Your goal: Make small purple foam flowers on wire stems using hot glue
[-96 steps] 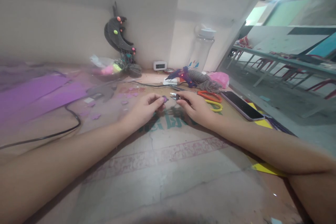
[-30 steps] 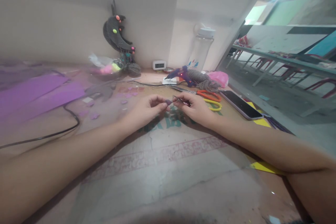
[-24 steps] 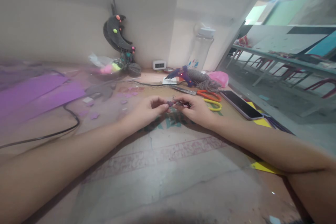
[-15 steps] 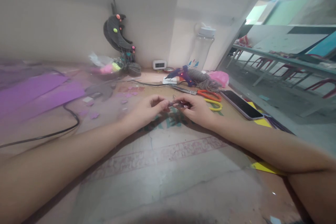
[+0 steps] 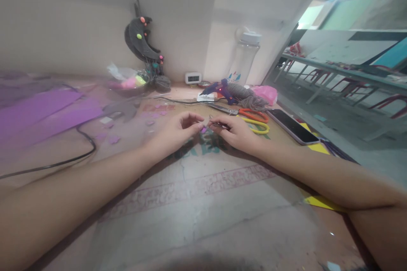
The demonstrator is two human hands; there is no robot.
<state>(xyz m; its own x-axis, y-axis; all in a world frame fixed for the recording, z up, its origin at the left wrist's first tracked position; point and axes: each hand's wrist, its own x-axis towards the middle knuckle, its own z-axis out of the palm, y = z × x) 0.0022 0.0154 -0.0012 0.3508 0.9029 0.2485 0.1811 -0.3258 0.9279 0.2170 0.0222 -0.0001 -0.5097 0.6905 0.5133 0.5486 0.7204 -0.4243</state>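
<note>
Over the middle of the table, my left hand (image 5: 186, 129) pinches a small purple piece (image 5: 203, 129) with a pale part showing above it, between thumb and forefinger. Its exact kind is too small to tell. Close by, the fingertips of my right hand (image 5: 233, 129) are pinched together at the pale part; what lies in them is too small to make out. The two hands almost meet. Just behind my right hand lie scissors with orange handles (image 5: 254, 114) and a yellow-handled pair (image 5: 259, 127), partly hidden.
A glue gun (image 5: 219, 89), grey yarn (image 5: 246, 96), a pink bundle (image 5: 266, 94) and a clear bottle (image 5: 244, 59) stand behind. A phone (image 5: 292, 127) lies right. Purple sheets (image 5: 47, 110) and a black cable (image 5: 90, 148) are left. A small clock (image 5: 193, 78) stands near the wall.
The small piece between my hands has turned, so a pale part and a purple edge now show where it looked dark before. My hands have shifted only slightly.
</note>
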